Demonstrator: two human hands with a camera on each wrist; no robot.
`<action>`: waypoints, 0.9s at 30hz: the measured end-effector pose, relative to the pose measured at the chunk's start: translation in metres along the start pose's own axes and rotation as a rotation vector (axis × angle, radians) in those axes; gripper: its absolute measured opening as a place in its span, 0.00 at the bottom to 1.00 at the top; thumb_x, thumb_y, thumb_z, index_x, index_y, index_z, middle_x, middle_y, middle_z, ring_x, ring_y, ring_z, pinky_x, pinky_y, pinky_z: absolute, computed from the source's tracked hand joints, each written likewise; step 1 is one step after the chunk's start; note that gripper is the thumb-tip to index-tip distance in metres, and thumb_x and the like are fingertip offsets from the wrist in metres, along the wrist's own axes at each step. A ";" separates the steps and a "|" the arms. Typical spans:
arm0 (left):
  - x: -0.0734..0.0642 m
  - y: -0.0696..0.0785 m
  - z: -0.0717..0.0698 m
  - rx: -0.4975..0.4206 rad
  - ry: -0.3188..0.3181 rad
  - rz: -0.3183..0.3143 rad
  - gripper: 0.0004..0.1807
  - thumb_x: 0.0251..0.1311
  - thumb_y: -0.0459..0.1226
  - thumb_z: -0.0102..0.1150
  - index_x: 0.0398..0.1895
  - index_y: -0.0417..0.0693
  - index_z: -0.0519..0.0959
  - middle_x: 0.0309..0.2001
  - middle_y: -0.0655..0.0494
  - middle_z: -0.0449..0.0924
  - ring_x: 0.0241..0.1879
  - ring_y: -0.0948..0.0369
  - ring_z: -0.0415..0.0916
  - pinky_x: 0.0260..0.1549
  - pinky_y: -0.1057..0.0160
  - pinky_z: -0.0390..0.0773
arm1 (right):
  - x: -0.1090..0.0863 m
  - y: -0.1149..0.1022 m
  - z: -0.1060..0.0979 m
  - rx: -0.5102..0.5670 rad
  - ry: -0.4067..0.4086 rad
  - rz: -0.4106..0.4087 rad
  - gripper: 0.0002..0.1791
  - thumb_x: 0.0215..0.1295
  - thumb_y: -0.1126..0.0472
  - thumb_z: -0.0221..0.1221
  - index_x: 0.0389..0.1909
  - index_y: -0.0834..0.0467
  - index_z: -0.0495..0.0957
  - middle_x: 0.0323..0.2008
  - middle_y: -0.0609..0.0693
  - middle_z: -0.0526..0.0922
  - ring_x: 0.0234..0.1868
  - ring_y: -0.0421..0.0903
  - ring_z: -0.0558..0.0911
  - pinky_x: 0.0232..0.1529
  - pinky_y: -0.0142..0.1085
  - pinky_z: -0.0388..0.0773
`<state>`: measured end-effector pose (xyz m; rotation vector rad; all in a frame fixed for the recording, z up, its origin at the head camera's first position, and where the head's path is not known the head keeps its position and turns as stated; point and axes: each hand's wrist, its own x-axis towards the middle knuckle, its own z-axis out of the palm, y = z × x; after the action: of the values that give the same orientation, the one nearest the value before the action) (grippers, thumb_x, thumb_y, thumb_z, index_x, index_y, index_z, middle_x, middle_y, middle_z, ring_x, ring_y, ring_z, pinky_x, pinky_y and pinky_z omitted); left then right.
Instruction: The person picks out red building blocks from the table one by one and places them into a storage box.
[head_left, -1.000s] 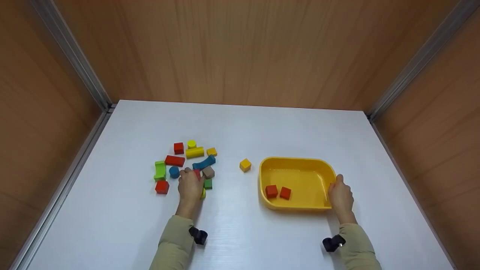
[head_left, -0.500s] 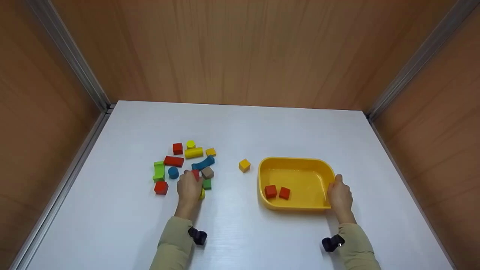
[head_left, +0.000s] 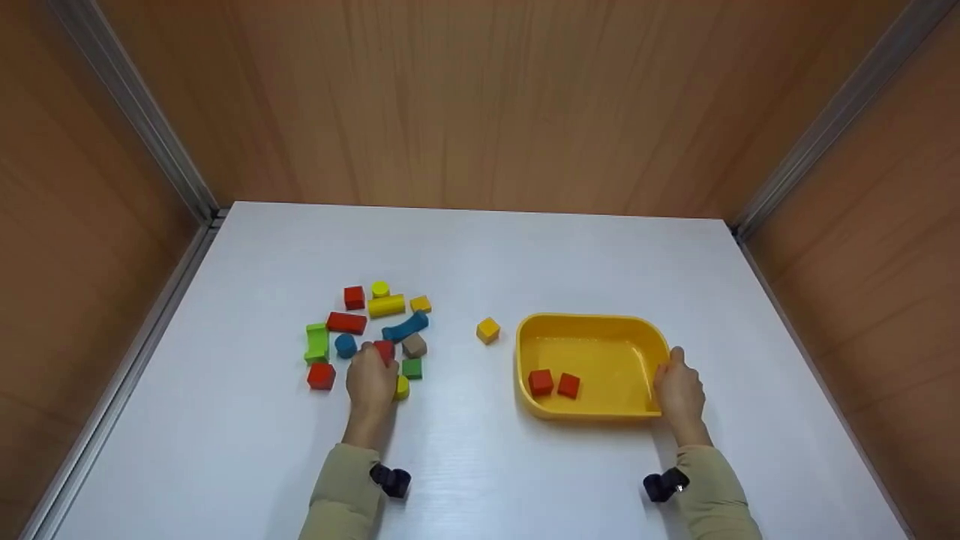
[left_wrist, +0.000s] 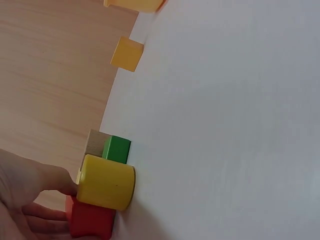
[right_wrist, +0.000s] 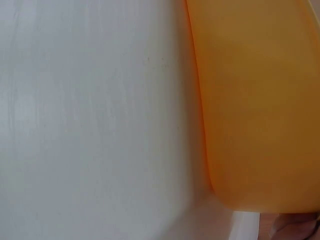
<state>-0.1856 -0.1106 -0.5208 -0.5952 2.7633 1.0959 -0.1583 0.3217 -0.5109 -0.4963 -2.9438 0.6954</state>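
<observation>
My left hand [head_left: 371, 382] is at the near side of a loose group of toy blocks, holding a red block [head_left: 384, 351] between thumb and fingers. In the left wrist view the thumb bends over this red block [left_wrist: 92, 219], and a yellow cylinder [left_wrist: 107, 182] stands in front, hiding part of the grip. Close by are a green block [head_left: 412, 368], a plain wooden block [head_left: 414, 345] and a blue cylinder [head_left: 346, 346]. My right hand [head_left: 680, 390] grips the right rim of a yellow plastic bin [head_left: 592, 412]. Two red cubes [head_left: 541, 382] lie inside the bin.
A yellow cube [head_left: 488, 331] sits alone between the group and the bin. Farther back lie a blue curved block [head_left: 406, 327], a yellow rod [head_left: 386, 306] and a red bar [head_left: 346, 323]. A light green block [head_left: 317, 343] is on the left. Wood panels [head_left: 480, 105] enclose the table.
My left hand has shifted slightly left and toward me, and the red block at its fingers has shifted left with it. My right hand and the bin have stayed put.
</observation>
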 end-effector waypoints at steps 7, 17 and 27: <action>-0.007 0.006 -0.002 -0.002 0.055 0.050 0.23 0.54 0.30 0.56 0.53 0.34 0.64 0.47 0.41 0.71 0.48 0.51 0.69 0.48 0.56 0.70 | 0.000 0.000 0.001 0.007 0.006 -0.007 0.08 0.65 0.64 0.42 0.40 0.65 0.59 0.21 0.61 0.72 0.17 0.51 0.71 0.13 0.40 0.66; -0.028 0.025 -0.008 -0.102 0.142 0.229 0.25 0.52 0.30 0.58 0.53 0.32 0.64 0.47 0.39 0.72 0.47 0.49 0.71 0.48 0.51 0.69 | -0.002 0.001 0.002 -0.001 0.017 -0.038 0.07 0.65 0.65 0.42 0.38 0.65 0.58 0.18 0.58 0.70 0.15 0.50 0.70 0.11 0.37 0.64; -0.042 0.053 -0.002 -0.130 0.167 0.293 0.28 0.49 0.30 0.61 0.56 0.36 0.66 0.52 0.42 0.71 0.50 0.50 0.69 0.47 0.53 0.70 | -0.002 -0.001 0.002 0.003 0.028 -0.024 0.06 0.65 0.64 0.42 0.37 0.64 0.59 0.18 0.58 0.70 0.15 0.49 0.69 0.12 0.37 0.63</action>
<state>-0.1678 -0.0634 -0.4754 -0.3120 3.0120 1.3495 -0.1565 0.3191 -0.5120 -0.4663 -2.9171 0.6844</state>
